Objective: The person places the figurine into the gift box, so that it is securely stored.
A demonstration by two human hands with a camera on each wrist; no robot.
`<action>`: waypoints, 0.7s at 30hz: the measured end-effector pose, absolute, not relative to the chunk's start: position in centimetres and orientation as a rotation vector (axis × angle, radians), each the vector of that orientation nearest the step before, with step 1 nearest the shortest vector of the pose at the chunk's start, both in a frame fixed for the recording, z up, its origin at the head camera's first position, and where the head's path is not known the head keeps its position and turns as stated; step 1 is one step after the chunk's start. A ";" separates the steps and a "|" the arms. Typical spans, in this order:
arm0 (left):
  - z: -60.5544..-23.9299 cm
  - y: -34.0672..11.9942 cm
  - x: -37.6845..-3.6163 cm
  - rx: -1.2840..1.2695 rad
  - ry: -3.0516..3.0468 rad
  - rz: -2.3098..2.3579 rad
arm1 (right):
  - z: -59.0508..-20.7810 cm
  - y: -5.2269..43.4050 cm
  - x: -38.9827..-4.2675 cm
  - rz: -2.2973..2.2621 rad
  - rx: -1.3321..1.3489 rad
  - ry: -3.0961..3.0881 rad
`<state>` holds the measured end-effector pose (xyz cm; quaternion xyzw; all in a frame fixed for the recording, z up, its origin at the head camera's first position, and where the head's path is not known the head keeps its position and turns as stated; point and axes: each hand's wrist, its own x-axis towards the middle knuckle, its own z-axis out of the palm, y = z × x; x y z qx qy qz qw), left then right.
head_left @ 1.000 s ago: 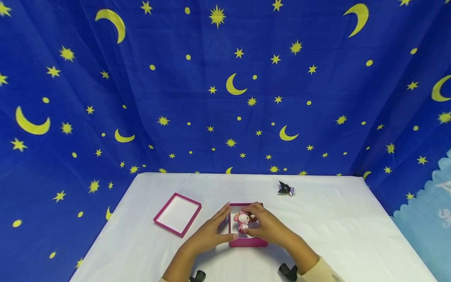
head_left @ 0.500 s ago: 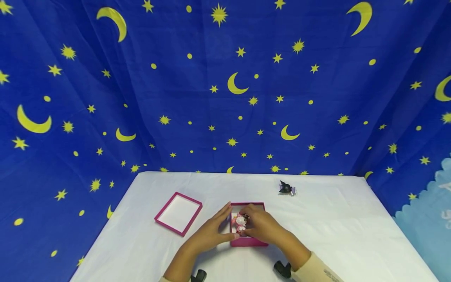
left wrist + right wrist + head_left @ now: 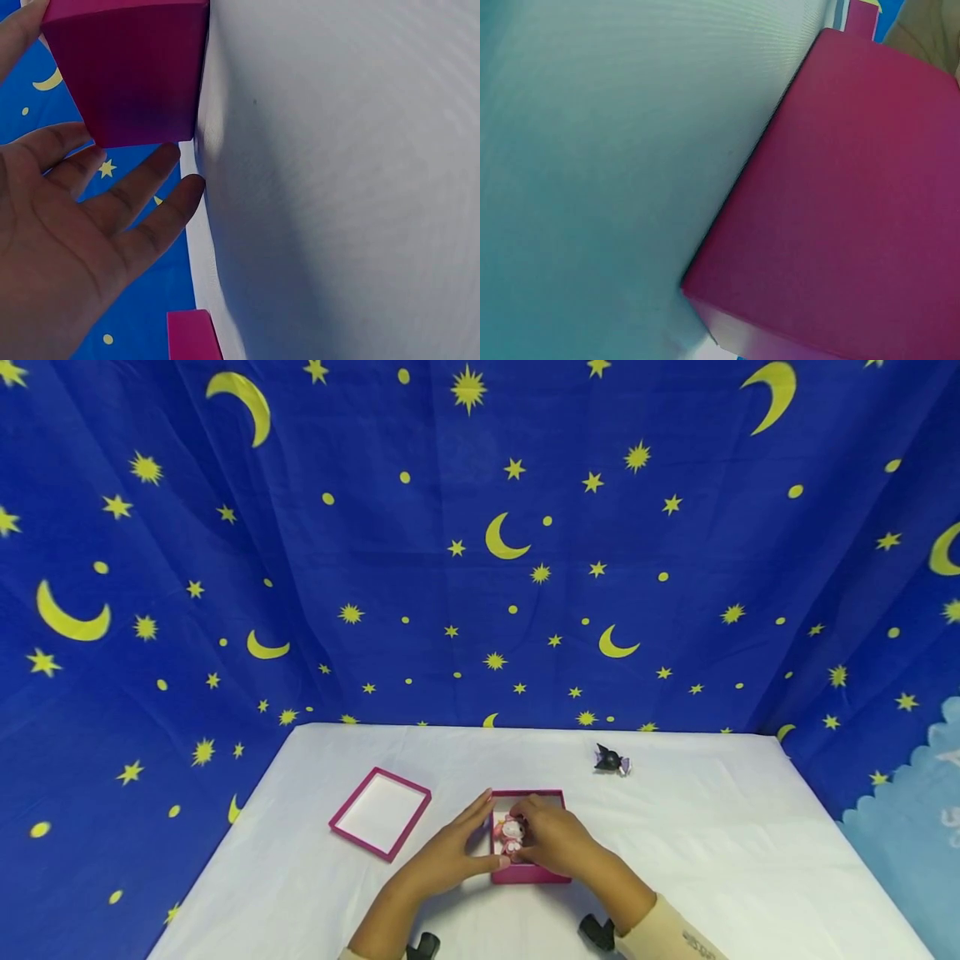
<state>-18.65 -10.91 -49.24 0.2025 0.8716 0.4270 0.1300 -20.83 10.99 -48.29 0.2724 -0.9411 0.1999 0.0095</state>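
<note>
A deep pink box (image 3: 531, 875) with a white inside stands uncovered on the table. In it is a small pink-and-white toy figurine (image 3: 512, 832), at the left side. My right hand (image 3: 558, 837) reaches over the box from the right and pinches the figurine, its fingers hiding the figurine's right part. My left hand (image 3: 442, 858) holds the box from the left, thumb at the near rim and fingertips at the far left corner. In the left wrist view the left fingers (image 3: 135, 187) are spread beside the box wall (image 3: 131, 75). The right wrist view shows mostly the box's outer wall (image 3: 840, 202).
A pink-rimmed lid (image 3: 381, 814) lies left of the box, white inside facing up. Toward the back right lies a small black-and-lilac figurine (image 3: 612, 761). A blue curtain (image 3: 420, 568) with yellow moons and stars rises behind the white table (image 3: 712, 827).
My right hand has shifted slightly left with the figurine, bringing it toward the left inside wall of the box. My left hand keeps its place at the box.
</note>
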 end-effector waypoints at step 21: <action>-49.4 -10.8 -18.9 0.579 2.535 1.219 | -48.4 11.9 -20.8 1.118 0.683 -2.894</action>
